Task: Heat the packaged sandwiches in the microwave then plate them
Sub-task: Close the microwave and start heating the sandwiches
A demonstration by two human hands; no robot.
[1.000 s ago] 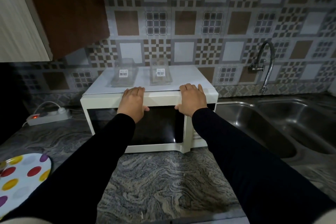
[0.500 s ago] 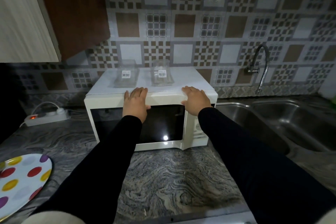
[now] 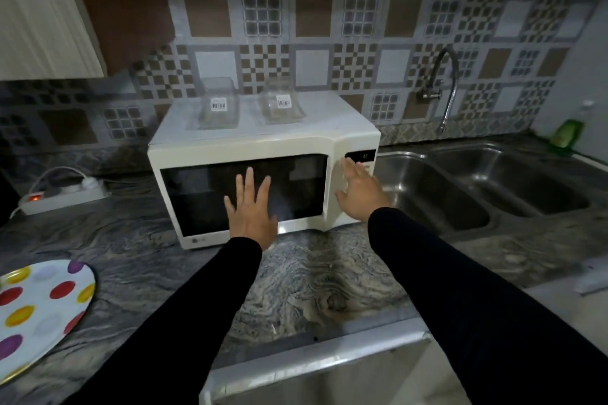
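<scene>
A white microwave (image 3: 250,145) stands on the marble counter with its dark glass door closed. Two clear plastic sandwich packages with barcode labels rest on its top, one at the left (image 3: 218,107) and one at the right (image 3: 281,104). My left hand (image 3: 251,207) is spread flat, fingers apart, in front of the door glass. My right hand (image 3: 358,192) is open with fingers stretched toward the control panel (image 3: 360,155) at the microwave's right side. A white plate with coloured dots (image 3: 36,309) lies on the counter at the far left.
A double steel sink (image 3: 487,187) with a curved tap (image 3: 444,89) sits right of the microwave. A green bottle (image 3: 566,136) stands at the sink's far corner. A power strip (image 3: 62,196) lies left of the microwave. A wall cupboard (image 3: 49,10) hangs upper left.
Both hands left the microwave's top front edge and dropped: the left now in front of the door glass, the right beside the control panel. The view has pulled back and shifted right.
</scene>
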